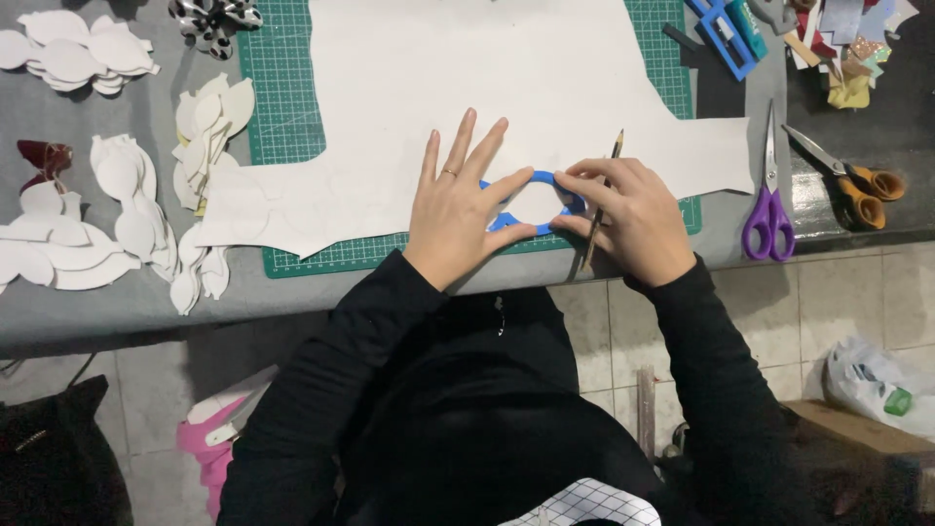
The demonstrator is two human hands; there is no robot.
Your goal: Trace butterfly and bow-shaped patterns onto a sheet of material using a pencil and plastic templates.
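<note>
Your left hand (456,200) lies flat with fingers spread, pressing the blue plastic template (531,203) onto the white sheet (487,88) that covers the green cutting mat (282,97) on the counter (117,292). Your right hand (628,219) is closed around a pencil (606,185), its fingertips also touching the template's 3 o'clock edge. The template sits near the sheet's 6 o'clock border. It looks thin, light and stiff, likely to slide on the smooth sheet, so hold it by pressing down on its rim. Purple scissors (769,209) and orange scissors (852,180) lie at 3 o'clock; white cut-out shapes (117,195) are piled at 9 o'clock.
</note>
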